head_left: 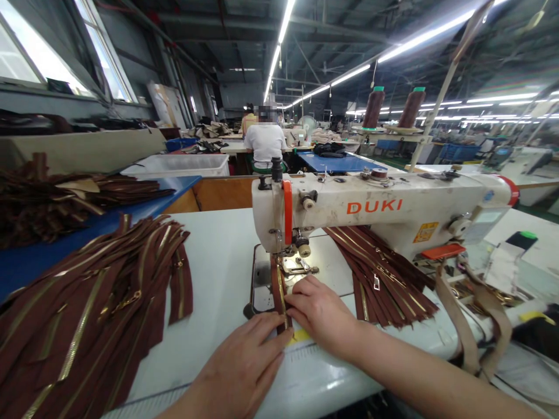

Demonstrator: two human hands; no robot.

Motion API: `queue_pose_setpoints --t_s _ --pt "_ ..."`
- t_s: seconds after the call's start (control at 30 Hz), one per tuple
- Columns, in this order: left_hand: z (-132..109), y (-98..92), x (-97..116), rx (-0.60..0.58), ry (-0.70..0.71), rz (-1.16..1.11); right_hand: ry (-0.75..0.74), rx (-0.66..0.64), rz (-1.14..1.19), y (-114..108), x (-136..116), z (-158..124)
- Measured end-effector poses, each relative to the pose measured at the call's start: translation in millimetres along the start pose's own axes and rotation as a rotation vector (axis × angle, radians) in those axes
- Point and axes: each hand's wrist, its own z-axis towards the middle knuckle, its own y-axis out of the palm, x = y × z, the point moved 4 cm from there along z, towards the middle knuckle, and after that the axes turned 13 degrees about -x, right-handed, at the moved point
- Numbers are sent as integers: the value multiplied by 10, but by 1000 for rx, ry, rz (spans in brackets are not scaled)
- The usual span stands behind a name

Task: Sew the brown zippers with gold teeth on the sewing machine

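A brown zipper with brass teeth [279, 294] runs under the presser foot [290, 262] of a white DUKI sewing machine [371, 215]. My left hand [242, 355] pinches its lower end from the left, and my right hand [318, 308] presses against it from the right. Fingertips of both hands nearly meet at the zipper's lower end. A large pile of brown zippers [87, 308] lies on the white table [209, 262] to my left. A second bunch of zippers [379, 279] lies behind the needle area, to the right of my right hand.
A blue table [100, 233] with more brown zippers [65, 198] stands at the left. Beyond are a white bin [174, 166] and a co-worker in a white shirt [262, 142]. Thread cones [393, 107] stand above the machine, with tan straps [471, 314] at the right.
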Motion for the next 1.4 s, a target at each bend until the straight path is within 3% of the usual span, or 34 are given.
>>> queue_pose_setpoints --t_s 0.17,0.8,1.07,1.4 --pt "4 -3 6 -19 12 3 75 -10 35 -12 42 -9" --pt "43 -62 15 -20 28 29 -9 -42 -161 -81 31 58" --pt "131 4 -155 -50 -7 76 -70 -30 -262 -98 120 218" --pt "331 2 -372 -28 -45 101 -43 28 -216 11 221 291"
